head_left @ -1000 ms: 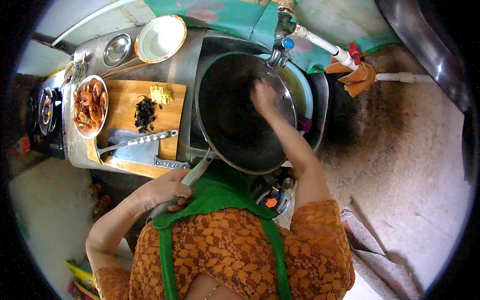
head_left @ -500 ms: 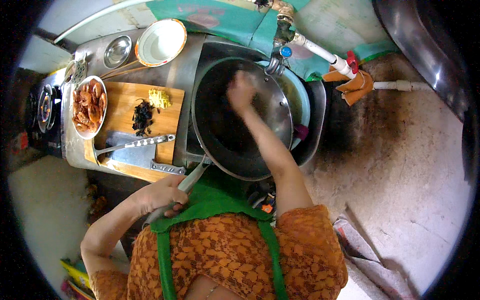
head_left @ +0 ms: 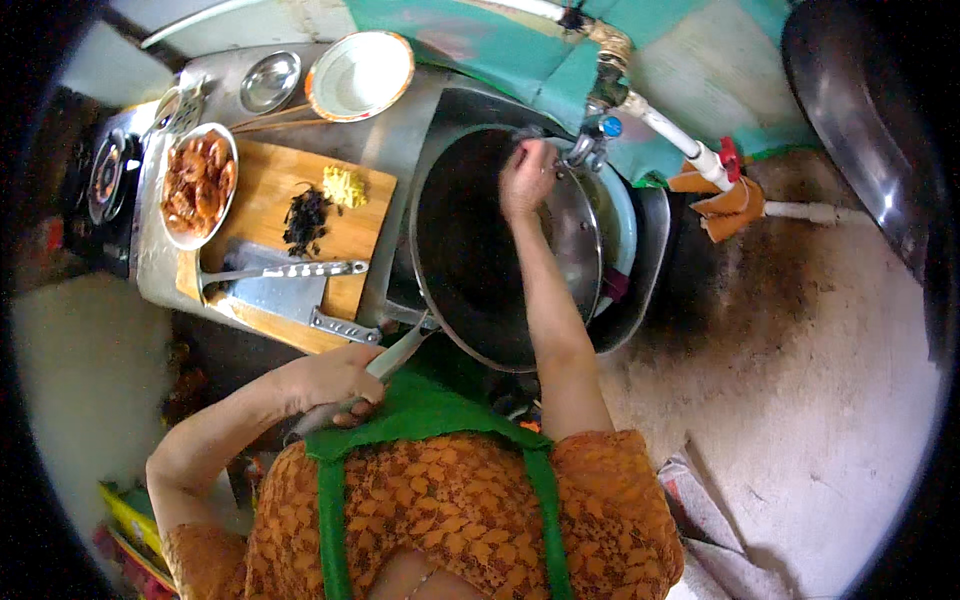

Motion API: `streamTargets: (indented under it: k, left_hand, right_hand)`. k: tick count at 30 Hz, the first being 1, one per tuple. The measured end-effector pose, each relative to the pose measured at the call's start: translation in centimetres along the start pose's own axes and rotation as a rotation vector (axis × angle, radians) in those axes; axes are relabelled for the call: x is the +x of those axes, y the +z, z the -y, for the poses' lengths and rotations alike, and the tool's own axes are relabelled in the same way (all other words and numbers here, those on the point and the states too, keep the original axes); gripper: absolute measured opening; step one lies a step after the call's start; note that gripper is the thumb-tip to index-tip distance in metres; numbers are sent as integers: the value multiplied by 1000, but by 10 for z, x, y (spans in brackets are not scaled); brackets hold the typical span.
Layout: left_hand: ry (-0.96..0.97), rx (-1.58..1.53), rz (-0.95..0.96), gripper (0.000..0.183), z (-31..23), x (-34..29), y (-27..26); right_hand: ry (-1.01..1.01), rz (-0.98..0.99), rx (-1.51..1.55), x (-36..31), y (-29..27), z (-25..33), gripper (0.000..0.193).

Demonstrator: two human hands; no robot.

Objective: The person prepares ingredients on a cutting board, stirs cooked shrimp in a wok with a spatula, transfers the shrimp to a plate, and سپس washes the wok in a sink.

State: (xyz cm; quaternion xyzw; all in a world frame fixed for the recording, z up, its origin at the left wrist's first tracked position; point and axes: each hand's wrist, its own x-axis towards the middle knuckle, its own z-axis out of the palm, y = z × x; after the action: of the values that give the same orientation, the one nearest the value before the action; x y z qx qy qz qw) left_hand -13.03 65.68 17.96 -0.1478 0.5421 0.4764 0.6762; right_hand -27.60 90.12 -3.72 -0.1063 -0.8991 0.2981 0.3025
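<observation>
A large dark wok [head_left: 470, 270] rests tilted in the metal sink, its inside facing up. My left hand [head_left: 340, 385] is wrapped round the wok's pale handle [head_left: 400, 350], near the green apron. Inside the wok, close to its far rim, my right hand [head_left: 527, 180] is closed, with the fingers bent. Something greyish shows just beyond those fingers, too blurred to name. The tap [head_left: 590, 140] stands right beside this hand. Under the wok's right side, a light blue basin [head_left: 624, 215] partly shows.
Left of the sink lies a wooden cutting board [head_left: 380, 215] with a cleaver [head_left: 275, 285], a long-handled utensil [head_left: 310, 269], chopped yellow pieces [head_left: 345, 186] and black shreds [head_left: 305, 220]. Around it stand a plate of shrimp [head_left: 200, 185], a white bowl [head_left: 360, 75] and a steel bowl [head_left: 270, 82].
My right hand has moved within the wok, outward toward its far right rim near the tap. The left hand keeps its hold on the handle. The whole view has shifted slightly.
</observation>
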Motion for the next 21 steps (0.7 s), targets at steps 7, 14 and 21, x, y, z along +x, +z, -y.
streamTargets:
  k: [7, 14, 21]
  left_hand:
    - [26, -146, 40, 23, 10, 2, -7]
    - [43, -189, 86, 20, 14, 6, -15]
    - [58, -170, 67, 21, 20, 8, -19]
  right_hand:
    - [-92, 612, 823, -70, -68, 88, 23]
    - [-112, 1309, 662, -80, -192, 32, 17]
    - [-378, 1097, 536, -44, -200, 60, 17]
